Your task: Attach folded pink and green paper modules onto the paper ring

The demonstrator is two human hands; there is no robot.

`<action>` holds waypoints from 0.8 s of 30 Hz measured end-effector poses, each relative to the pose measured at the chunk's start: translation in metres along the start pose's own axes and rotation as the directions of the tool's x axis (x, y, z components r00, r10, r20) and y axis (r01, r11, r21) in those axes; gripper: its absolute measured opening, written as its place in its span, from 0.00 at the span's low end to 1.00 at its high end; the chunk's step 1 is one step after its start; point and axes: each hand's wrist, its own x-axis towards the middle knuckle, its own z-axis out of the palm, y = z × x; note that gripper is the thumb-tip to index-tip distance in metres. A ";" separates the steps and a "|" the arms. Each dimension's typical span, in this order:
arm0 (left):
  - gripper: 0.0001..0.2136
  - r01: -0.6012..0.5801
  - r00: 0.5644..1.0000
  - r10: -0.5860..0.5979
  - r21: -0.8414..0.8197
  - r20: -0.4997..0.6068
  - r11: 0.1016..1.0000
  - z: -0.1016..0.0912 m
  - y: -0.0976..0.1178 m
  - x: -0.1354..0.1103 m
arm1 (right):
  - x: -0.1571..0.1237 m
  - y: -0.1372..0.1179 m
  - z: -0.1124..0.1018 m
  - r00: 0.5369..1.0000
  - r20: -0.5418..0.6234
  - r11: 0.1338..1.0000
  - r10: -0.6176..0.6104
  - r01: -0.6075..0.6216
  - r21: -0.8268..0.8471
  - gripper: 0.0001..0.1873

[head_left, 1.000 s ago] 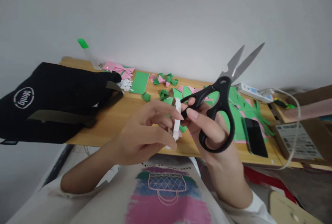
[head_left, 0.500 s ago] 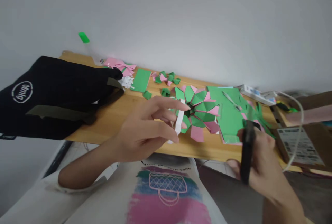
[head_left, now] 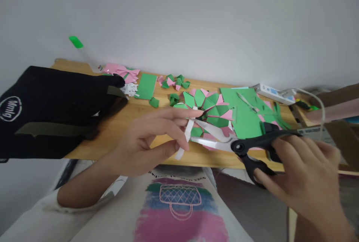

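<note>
My left hand is closed on a narrow white strip, gripped between thumb and fingers above the table. In my right hand is a pair of scissors with black handles, my fingers through the loops. The blades are spread and point left, their tips at the white strip. Whether they touch it I cannot tell. Just behind the strip lies a round flower of folded green and pink paper, partly covered by my left hand and the blades.
A black bag covers the table's left end. Along the back lie pink folded paper, white scraps, a green sheet and small folded pieces. Green sheets, a power strip and a cardboard box are at right.
My right hand has brought the scissors round from the right, and their blades now reach left to the white strip. The strip shows longer in my left hand. The view has shifted slightly.
</note>
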 end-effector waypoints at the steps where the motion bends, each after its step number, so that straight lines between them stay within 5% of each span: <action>1: 0.06 0.019 1.000 -0.019 0.007 0.002 1.000 0.000 0.000 0.000 | 0.001 0.000 -0.001 1.000 -0.018 1.000 0.003 -0.003 -0.008 0.21; 17: 0.10 0.052 0.997 -0.054 0.030 0.048 0.998 0.001 -0.009 0.004 | 0.023 -0.012 -0.006 0.975 -0.195 0.994 0.108 -0.111 -0.004 0.16; 24: 0.09 0.060 0.997 -0.064 0.079 0.052 0.995 0.001 -0.011 0.008 | 0.019 -0.014 -0.010 0.986 -0.067 0.988 0.151 -0.148 0.050 0.17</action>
